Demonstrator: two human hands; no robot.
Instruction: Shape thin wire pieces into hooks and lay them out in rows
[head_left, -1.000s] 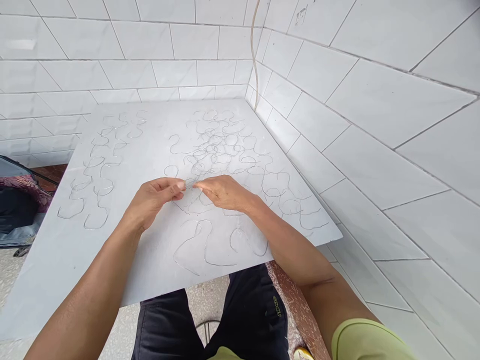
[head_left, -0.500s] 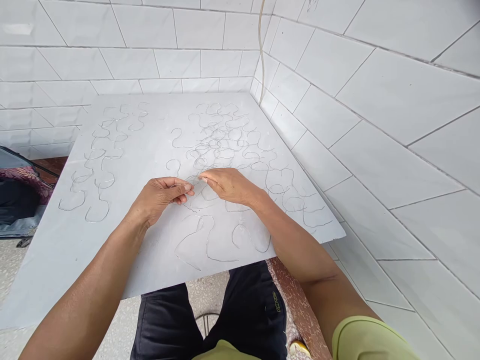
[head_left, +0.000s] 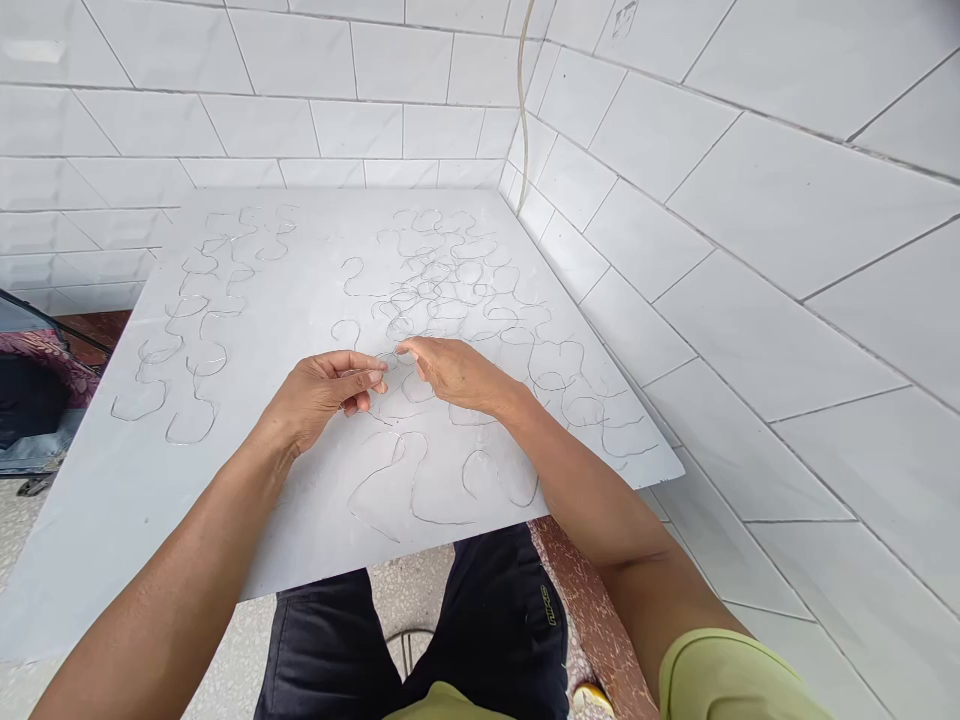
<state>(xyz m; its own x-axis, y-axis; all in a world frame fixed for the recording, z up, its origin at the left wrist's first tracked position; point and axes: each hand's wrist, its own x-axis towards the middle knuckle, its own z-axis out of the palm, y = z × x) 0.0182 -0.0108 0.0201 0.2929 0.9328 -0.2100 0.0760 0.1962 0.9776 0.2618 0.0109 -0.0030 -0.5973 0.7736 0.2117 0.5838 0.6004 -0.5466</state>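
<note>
My left hand is closed in a pinch, thumb against index finger, on a thin metal wire that hardly shows. Just to its right, my right hand has its thumb and bent index finger together at the wire; the exact grip is too fine to make out. Both hands are above a pale grey board. Under and behind them, many curved wires lie overlapping in a loose tangle. Nearer me rests a separate S-shaped wire, with another bent wire right of it.
More curved wires lie in rows on the board's left side. White tiled walls border the back and right. A thin hose hangs in the corner. Dark items stand at far left, and my legs are under the front edge.
The hands stay almost in place, fingertips near each other. My right index finger looks slightly more bent and lifted from the thumb. The view has shifted a little.
</note>
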